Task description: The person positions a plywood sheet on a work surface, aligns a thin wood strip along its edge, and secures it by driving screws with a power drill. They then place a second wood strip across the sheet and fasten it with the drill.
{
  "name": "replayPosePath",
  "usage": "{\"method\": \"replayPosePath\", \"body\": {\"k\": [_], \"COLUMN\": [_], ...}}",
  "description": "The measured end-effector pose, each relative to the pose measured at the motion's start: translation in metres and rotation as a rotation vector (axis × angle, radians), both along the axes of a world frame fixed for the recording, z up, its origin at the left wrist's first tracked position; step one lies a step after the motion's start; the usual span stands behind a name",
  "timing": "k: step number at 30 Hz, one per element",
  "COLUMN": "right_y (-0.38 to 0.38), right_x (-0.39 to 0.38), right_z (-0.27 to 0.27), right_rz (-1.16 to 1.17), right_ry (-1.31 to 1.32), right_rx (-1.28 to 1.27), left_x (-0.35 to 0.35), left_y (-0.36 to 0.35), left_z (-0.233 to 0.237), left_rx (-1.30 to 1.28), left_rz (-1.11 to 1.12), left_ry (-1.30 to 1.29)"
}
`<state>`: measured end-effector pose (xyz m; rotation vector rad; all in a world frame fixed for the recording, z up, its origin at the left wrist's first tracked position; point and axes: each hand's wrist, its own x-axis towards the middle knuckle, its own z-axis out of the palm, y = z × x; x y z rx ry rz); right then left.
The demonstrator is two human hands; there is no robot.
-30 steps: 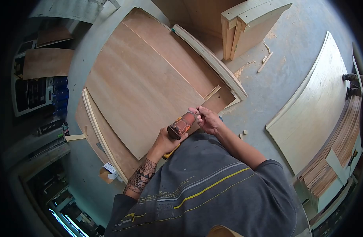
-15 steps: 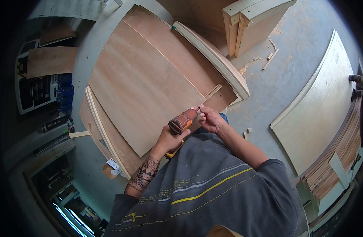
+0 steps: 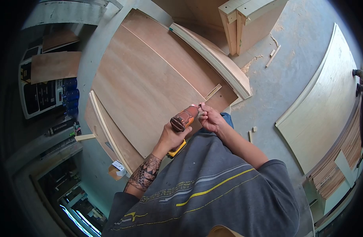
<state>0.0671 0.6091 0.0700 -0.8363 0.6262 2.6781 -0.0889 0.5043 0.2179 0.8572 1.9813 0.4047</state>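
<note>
A cordless drill [image 3: 184, 118], reddish-brown and orange with a yellow battery at its base, is held in front of my body. My left hand [image 3: 172, 138] is wrapped round its handle. At the drill's nose, the fingers of my right hand [image 3: 210, 119] are pinched together on something small and dark that I cannot make out. Under and beyond both hands lies a large plywood panel [image 3: 144, 83]. Near its right end, a short wood strip [image 3: 213, 91] rests on the lower board.
A curved wooden frame piece [image 3: 211, 57] runs along the panel's far side. A thick wooden assembly [image 3: 252, 27] stands behind it. On the right are a pale sheet [image 3: 319, 106] and stacked boards [image 3: 335, 173]. A long batten [image 3: 106, 126] and a small box [image 3: 117, 169] lie at left.
The view has shifted slightly, so the surroundings sit a little differently. Both hands stay together at the drill, which has tilted slightly; its yellow battery shows more.
</note>
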Motion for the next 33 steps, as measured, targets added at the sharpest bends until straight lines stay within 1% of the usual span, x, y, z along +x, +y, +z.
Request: {"method": "replayPosePath", "body": {"k": [5, 7, 9, 12, 21, 27, 30, 33], "right_y": [-0.003, -0.004, -0.004, -0.005, -0.006, -0.016, -0.018, -0.019], "right_x": [0.000, -0.001, -0.001, -0.002, 0.003, -0.003, -0.001, -0.001], "right_z": [-0.007, -0.007, -0.007, -0.010, -0.010, -0.013, -0.012, -0.008], "right_rz": [-0.061, -0.055, -0.053, -0.053, -0.044, -0.104, -0.102, -0.096], "right_ry": [0.087, 0.071, 0.055, 0.041, 0.059, 0.029, 0.053, 0.057], "right_rx": [-0.009, 0.001, 0.016, -0.002, 0.017, -0.005, 0.038, 0.055], "left_x": [-0.001, -0.002, -0.003, -0.005, -0.005, -0.003, -0.002, -0.003], "left_y": [0.005, 0.004, 0.001, 0.000, 0.009, 0.012, 0.015, 0.018], "left_z": [0.001, 0.001, -0.002, -0.005, 0.001, 0.001, 0.004, 0.004], "left_rx": [-0.071, -0.087, 0.030, 0.064, 0.028, 0.011, 0.041, 0.010], "left_rz": [0.011, 0.008, -0.022, -0.004, -0.042, -0.036, -0.044, -0.068], "left_ry": [-0.018, -0.013, -0.006, -0.020, 0.014, 0.041, 0.052, 0.068]}}
